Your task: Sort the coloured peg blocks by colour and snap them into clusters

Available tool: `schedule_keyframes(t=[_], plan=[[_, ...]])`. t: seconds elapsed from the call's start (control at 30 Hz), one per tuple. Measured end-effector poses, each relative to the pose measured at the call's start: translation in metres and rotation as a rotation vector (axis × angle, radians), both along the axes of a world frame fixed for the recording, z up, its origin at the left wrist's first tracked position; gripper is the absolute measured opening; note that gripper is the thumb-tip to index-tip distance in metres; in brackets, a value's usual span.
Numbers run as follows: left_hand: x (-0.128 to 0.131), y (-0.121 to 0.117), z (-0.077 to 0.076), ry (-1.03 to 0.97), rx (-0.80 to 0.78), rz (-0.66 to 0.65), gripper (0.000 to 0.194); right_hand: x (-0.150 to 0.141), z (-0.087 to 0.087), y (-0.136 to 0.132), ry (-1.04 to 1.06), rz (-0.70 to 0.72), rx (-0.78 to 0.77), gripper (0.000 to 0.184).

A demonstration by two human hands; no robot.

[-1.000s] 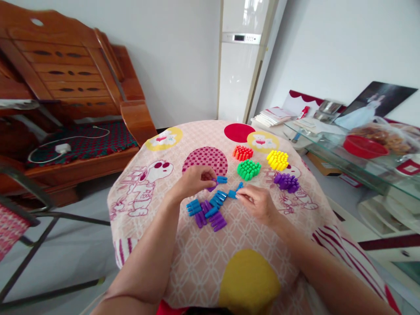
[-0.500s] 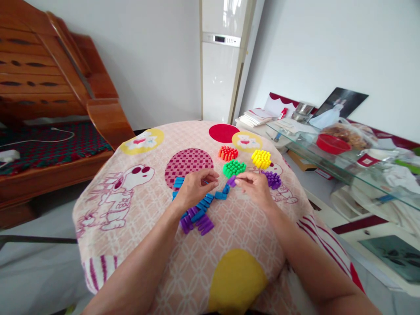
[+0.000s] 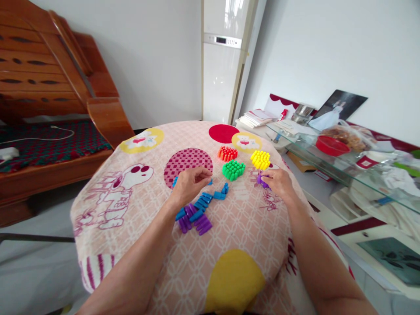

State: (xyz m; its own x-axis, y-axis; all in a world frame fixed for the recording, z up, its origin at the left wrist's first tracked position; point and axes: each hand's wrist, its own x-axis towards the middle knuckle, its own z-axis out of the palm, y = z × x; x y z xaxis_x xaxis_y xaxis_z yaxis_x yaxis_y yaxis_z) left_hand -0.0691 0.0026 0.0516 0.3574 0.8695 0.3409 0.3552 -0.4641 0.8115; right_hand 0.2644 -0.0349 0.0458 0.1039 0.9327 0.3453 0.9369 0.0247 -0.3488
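My right hand [image 3: 277,181] has its thumb and fingers closed at the purple cluster of small plastic pegs [image 3: 262,181], which it partly hides. It seems to pinch a purple peg there. My left hand [image 3: 193,183] hovers over the blue pegs [image 3: 202,201], its fingers loosely curled and the thumb apart, with no held thing visible. A bit of blue shows beside its fingertips. Purple pegs [image 3: 203,224] lie flat with blue ones nearer me. Standing upright in tight clusters are green pegs [image 3: 233,170], red pegs [image 3: 227,153] and yellow pegs [image 3: 260,159].
A patterned cloth [image 3: 131,245] covers the round table. At right stands a glass shelf [image 3: 305,148] with a red bowl [image 3: 333,145], papers and bags. A wooden bench [image 3: 105,113] is at left, and a tall white cabinet-like appliance [image 3: 221,74] stands behind.
My right hand has moved right, from beside the green pegs to the purple cluster, carrying a purple peg. My left hand has shifted slightly left, uncovering more blue pegs.
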Motion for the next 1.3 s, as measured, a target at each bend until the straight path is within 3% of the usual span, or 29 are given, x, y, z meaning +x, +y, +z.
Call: schedule_keyframes(t=[0.2, 0.43, 0.57, 0.67, 0.77, 0.9, 1.03, 1.2, 1.3], plan=[[-0.004, 0.002, 0.001, -0.015, 0.007, 0.007, 0.02, -0.001, 0.0, 0.003, 0.101, 0.043, 0.003, 0.019], [-0.011, 0.005, 0.002, -0.028, -0.03, 0.005, 0.025, 0.002, -0.003, 0.002, 0.044, -0.075, -0.053, 0.018], [-0.017, 0.007, 0.002, 0.005, -0.035, 0.033, 0.022, -0.01, -0.002, -0.001, 0.088, -0.091, 0.048, 0.016], [-0.018, 0.008, 0.002, 0.029, -0.015, 0.084, 0.02, -0.045, 0.0, -0.013, 0.156, 0.103, 0.101, 0.016], [-0.018, 0.007, 0.003, 0.046, 0.0, 0.095, 0.02, -0.097, -0.004, -0.032, 0.173, 0.451, -0.02, 0.02], [-0.016, 0.006, 0.003, 0.05, 0.015, 0.08, 0.021, -0.159, -0.021, -0.055, -0.041, 0.691, -0.099, 0.026], [-0.015, 0.007, 0.002, 0.03, 0.009, 0.071, 0.023, -0.185, -0.024, -0.069, -0.33, 0.77, -0.135, 0.045], [-0.017, 0.01, 0.0, 0.052, 0.011, 0.092, 0.024, -0.179, -0.004, -0.075, -0.418, 0.752, -0.206, 0.025], [-0.017, 0.01, -0.001, 0.074, 0.017, 0.097, 0.025, -0.164, 0.005, -0.069, -0.401, 0.693, -0.298, 0.024]])
